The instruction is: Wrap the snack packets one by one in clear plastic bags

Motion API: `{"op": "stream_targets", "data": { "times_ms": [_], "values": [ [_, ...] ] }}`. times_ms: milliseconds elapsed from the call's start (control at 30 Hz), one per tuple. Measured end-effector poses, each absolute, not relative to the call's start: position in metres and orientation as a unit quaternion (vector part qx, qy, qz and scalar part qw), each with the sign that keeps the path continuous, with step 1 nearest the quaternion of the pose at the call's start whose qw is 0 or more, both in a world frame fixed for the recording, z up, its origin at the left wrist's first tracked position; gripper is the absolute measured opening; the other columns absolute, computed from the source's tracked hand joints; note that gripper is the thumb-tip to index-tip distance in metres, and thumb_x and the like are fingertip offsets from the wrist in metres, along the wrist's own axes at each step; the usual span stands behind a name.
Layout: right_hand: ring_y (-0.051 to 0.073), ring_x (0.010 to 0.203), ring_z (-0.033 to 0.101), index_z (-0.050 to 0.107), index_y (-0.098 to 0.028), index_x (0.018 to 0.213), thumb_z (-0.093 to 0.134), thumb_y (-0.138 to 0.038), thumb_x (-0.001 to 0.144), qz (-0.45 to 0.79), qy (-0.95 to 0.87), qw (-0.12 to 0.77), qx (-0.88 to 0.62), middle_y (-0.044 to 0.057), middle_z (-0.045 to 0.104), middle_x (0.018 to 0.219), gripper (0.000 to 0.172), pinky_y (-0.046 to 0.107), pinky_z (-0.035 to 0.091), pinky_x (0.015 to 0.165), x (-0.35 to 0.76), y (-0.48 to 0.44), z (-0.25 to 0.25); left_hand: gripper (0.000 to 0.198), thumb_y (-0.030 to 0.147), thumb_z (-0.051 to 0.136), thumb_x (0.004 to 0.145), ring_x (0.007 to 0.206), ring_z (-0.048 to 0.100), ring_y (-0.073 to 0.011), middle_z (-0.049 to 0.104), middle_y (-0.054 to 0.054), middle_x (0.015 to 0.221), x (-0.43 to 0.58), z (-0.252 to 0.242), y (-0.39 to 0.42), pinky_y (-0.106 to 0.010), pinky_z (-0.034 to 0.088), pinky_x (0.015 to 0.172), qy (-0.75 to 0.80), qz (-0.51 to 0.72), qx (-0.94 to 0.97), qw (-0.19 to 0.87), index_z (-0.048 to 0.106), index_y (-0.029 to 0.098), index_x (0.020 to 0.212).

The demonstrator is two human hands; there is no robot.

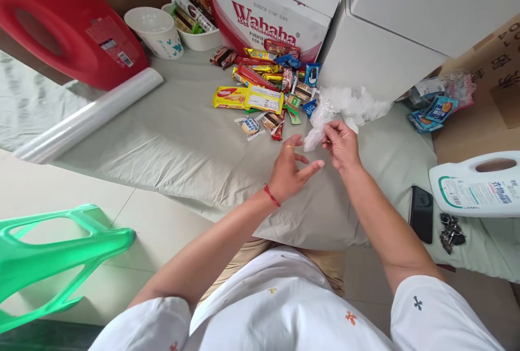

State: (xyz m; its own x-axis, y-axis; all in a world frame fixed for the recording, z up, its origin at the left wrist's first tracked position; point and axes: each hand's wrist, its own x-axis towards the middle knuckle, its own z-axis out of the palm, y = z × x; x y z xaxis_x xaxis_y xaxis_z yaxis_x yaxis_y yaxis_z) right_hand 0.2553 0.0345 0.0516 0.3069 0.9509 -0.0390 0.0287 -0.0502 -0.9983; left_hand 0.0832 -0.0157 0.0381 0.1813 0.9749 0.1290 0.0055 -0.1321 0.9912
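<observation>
My right hand (341,144) pinches the near end of a crumpled clear plastic bag (345,106) that lies on a pale green sheet (170,145). Just left of that pinch my left hand (290,169) hovers, fingers spread and holding nothing; it wears a ring and a red wrist string. Beyond the hands lies a heap of wrapped snacks (270,83), with a yellow wafer pack (229,97) at its near left.
A Wahaha carton (268,7) and white boxes (390,20) stand behind the snacks. A cling-film roll (91,115), a red jug (60,20), a white cup (154,31), a snack bowl (195,20) sit left. Right: white detergent bottle (475,184), phone (421,214), keys (450,233). Green stool (49,259) near left.
</observation>
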Motion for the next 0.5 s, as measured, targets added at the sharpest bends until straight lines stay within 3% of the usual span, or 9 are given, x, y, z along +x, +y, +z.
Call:
{"op": "stream_targets", "data": {
  "times_ms": [133,233,367,500],
  "values": [
    [0.009,0.058,0.053,0.061,-0.024,0.084,0.081,-0.047,0.072,0.410,-0.416,0.553,-0.593,-0.006,0.057,0.069,0.033,0.020,0.044,0.048,0.259,0.030,0.051,0.022,0.036,0.065,0.092,0.059,0.061,-0.0082,0.068,-0.005,0.096,0.096,0.024,0.008,-0.020,0.046,0.051,0.421,0.477,0.508,0.581,0.061,0.019,0.105],
    [0.008,0.056,0.051,0.059,-0.024,0.082,0.081,-0.042,0.072,0.363,-0.399,0.592,-0.598,-0.006,0.054,0.070,0.031,0.020,0.041,0.047,0.281,0.045,0.059,0.012,0.030,0.061,0.089,0.057,0.060,-0.0085,0.068,-0.003,0.083,0.079,0.013,0.008,-0.021,0.045,0.052,0.456,0.472,0.462,0.596,0.059,0.019,0.095],
    [0.008,0.058,0.050,0.055,-0.025,0.083,0.076,-0.041,0.079,0.303,-0.387,0.632,-0.599,-0.005,0.056,0.076,0.028,0.021,0.038,0.048,0.309,0.078,0.082,0.014,0.032,0.062,0.086,0.059,0.058,-0.0090,0.064,-0.001,0.081,0.056,0.007,-0.004,-0.022,0.045,0.054,0.494,0.458,0.449,0.587,0.057,0.020,0.093],
    [0.009,0.060,0.051,0.053,-0.026,0.086,0.077,-0.045,0.081,0.346,-0.410,0.619,-0.574,-0.003,0.059,0.078,0.031,0.022,0.037,0.047,0.300,0.090,0.096,0.038,0.048,0.067,0.086,0.072,0.064,-0.0114,0.065,-0.007,0.109,0.052,0.015,-0.011,-0.021,0.045,0.050,0.456,0.449,0.455,0.619,0.054,0.022,0.111]
  ]
}}
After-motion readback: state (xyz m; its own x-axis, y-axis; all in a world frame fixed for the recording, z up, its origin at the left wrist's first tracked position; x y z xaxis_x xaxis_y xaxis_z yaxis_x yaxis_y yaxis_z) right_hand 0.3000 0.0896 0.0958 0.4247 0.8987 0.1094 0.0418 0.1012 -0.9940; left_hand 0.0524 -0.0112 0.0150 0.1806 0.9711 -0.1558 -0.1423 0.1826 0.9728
